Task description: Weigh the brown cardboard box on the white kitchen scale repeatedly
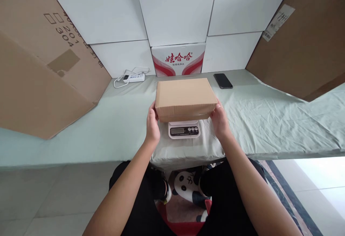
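A closed brown cardboard box (185, 94) is held level between my two hands, over a white kitchen scale (184, 130). My left hand (152, 125) grips its left end, thumb at the front corner. At the right end, my right hand (219, 119) is wrapped round the front corner. The fingers of both hands are partly hidden behind the box. Only the front of the scale shows, with its small display and several round buttons; the box covers its platform. Whether the box rests on the platform or hangs just above it I cannot tell.
A black phone (223, 81) lies behind the box to the right. To the left is a white power strip (134, 78) with its cord. A white printed carton (178, 59) stands at the back. Large cardboard sheets (81, 95) flank the green-covered table (107, 135).
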Demonstrator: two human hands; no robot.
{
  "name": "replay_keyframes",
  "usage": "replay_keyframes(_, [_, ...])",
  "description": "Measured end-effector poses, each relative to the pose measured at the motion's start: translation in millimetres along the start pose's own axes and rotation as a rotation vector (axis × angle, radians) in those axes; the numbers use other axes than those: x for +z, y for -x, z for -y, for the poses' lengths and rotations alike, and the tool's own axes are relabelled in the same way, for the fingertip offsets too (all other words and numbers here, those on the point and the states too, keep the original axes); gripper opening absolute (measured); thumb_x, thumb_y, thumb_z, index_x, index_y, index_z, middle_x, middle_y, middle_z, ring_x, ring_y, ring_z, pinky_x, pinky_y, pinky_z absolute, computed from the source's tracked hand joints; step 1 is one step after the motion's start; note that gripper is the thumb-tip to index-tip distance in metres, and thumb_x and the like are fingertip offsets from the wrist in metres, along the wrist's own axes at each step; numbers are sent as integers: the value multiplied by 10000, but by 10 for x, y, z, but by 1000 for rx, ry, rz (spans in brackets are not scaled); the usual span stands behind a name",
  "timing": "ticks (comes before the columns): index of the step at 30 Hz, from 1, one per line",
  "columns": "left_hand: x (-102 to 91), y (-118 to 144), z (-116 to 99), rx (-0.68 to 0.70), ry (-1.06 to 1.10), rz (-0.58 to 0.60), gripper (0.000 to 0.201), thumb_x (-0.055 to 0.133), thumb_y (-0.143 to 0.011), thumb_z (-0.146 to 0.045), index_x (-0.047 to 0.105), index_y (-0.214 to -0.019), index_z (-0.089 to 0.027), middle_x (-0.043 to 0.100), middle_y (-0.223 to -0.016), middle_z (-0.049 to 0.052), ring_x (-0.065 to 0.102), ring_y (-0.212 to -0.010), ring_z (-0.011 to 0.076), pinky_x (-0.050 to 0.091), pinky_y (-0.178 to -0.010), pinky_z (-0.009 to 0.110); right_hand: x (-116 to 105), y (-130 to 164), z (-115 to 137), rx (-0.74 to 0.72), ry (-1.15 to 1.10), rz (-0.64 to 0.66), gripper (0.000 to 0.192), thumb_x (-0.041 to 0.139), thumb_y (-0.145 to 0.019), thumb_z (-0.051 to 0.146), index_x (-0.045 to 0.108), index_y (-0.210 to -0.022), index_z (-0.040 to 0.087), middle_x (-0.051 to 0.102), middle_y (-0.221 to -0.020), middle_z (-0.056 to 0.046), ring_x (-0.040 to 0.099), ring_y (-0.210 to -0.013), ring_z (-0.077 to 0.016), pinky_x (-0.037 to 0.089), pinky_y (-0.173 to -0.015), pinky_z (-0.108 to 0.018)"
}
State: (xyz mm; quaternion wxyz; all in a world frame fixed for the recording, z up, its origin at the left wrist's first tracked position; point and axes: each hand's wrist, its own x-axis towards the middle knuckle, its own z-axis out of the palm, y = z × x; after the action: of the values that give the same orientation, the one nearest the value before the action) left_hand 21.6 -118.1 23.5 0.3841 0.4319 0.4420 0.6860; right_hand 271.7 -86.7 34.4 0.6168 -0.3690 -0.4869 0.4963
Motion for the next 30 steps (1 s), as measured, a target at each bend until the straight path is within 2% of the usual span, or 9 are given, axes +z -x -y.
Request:
replay_keyframes(5, [8,10,11,3,-22,10,770,428,-1056,-811,657,-1546,-264,587,-1719,136,502,-1643,331,435,-1339,492,47,5,-51,-67,63,-10,578,573,-1019,700,679,-1478,365,696,-1590,-5,504,-1628,-295,344,-1413,-535])
replay_keyframes(9, [-2,5,48,0,-49,-21,752,423,-1062,-805,683,-1508,-258,638,-1664,142,538,-1613,335,458,-1319,495,53,-3,-93,-52,94,-34,579,613,-981,726,710,-1416,357,716,-1545,-27,515,-1621,-305,369,-1401,-533])
replay_keyframes(14, [-4,3,77,1,-52,-21,763,410,-1065,-806,686,-1497,-241,645,-1653,147,545,-1604,327,449,-1320,480,40,-19,-131,-43,97,-24,641,627,-962,742,673,-1478,365,686,-1594,-17,502,-1631,-315,335,-1418,-536])
replay_keyframes(20, [-28,11,89,14,-82,0,745,424,-1056,-813,686,-1496,-273,643,-1650,141,534,-1615,334,441,-1328,494,50,5,-130,-37,122,-37,647,628,-966,721,652,-1510,372,681,-1592,-26,520,-1619,-319,370,-1400,-537])
replay_keyframes(30, [8,-11,62,28,-95,54,725,447,-1062,-794,628,-1555,-294,616,-1686,125,505,-1636,330,415,-1345,503,70,3,-55,-54,153,-47,660,615,-986,709,617,-1549,365,666,-1604,-38,441,-1669,-322,292,-1431,-557])
